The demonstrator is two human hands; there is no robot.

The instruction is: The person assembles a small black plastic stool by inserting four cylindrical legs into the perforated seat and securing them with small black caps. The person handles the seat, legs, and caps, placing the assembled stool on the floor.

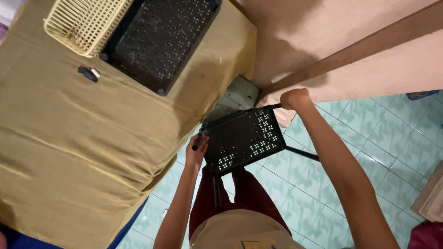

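Holding black perforated shelf [243, 140] level above green tiled floor [323, 203], beside bed with mustard sheet [69, 152]. Left hand [197, 150] closed around corner post, right hand [295, 98] fisted on far corner rod, likely steadying both ends to keep it flat. Second black shelf [161, 39] and cream basket [83, 23] resting on bed, small dark item [87, 73] nearby.

Cream basket [83, 23] and black perforated tray [161, 39] on the ochre cloth [69, 138] both cut off by the top edge. Small dark item [87, 74] beside them too small to identify. Right hand [294, 98] fisted over the black shelf's [242, 138] far corner, grasped part hidden. Shelf legs partly hidden behind panel and red trousers [251, 196]. Left hand's [197, 150] fingertips indistinct at the near edge.
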